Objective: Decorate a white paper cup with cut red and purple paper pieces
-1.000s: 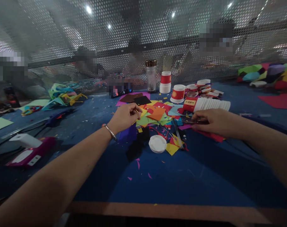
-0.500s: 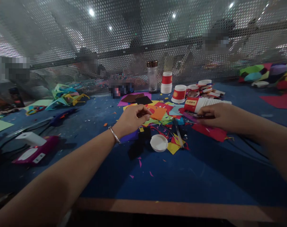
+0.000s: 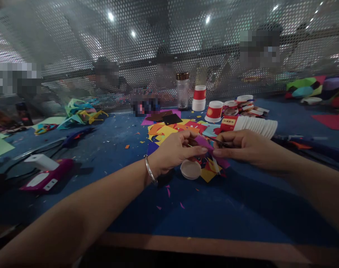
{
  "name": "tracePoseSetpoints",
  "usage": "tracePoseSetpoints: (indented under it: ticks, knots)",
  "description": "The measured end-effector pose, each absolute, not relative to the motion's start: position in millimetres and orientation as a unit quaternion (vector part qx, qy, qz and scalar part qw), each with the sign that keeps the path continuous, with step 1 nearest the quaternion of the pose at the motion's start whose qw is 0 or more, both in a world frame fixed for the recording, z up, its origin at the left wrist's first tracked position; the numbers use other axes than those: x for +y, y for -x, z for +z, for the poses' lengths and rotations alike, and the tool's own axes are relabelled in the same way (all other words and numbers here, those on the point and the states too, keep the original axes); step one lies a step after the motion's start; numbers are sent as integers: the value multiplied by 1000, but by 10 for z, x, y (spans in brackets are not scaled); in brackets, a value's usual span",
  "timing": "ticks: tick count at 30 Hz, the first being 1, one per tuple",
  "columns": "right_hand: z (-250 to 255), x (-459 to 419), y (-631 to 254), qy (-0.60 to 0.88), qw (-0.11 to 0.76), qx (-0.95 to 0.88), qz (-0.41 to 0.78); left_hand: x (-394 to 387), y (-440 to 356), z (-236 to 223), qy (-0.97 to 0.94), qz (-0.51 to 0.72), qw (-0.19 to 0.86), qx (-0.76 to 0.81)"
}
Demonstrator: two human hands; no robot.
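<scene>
Just beyond the white cup [image 3: 190,170], left hand [image 3: 175,150], pinching purple paper [image 3: 203,142], should steadily turn it toward scissors [image 3: 221,143] gripped by right hand [image 3: 240,147].

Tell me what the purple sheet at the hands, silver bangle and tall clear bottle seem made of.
Purple sheet: probably matte paper, thin and without shine. Round silver bangle: likely polished metal, given its bright highlights. Tall clear bottle: smooth glass or plastic, see-through; I can't tell which.
</scene>
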State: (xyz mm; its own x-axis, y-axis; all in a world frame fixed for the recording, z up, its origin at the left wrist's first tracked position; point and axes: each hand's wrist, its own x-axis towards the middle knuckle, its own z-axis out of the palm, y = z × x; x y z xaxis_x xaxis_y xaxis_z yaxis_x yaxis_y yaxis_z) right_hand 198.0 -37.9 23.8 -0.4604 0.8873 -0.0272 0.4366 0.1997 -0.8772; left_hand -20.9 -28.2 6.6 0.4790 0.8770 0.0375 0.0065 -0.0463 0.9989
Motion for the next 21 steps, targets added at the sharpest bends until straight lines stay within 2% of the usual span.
tracePoseSetpoints:
  ticks: [5,10,15,21]
  knots:
    - [220,-403,-1910,443,292,-719,449,-320,150,62,-584,359,643,342]
    - [215,-410,-1899,456,288,-700,468,-326,148,102,-543,419,625,373]
    - [182,-410,-1915,457,286,-723,432,-299,154,111,-516,475,603,380]
    - [202,-440,-1887,454,320,-725,409,-288,173,69,-528,465,602,378]
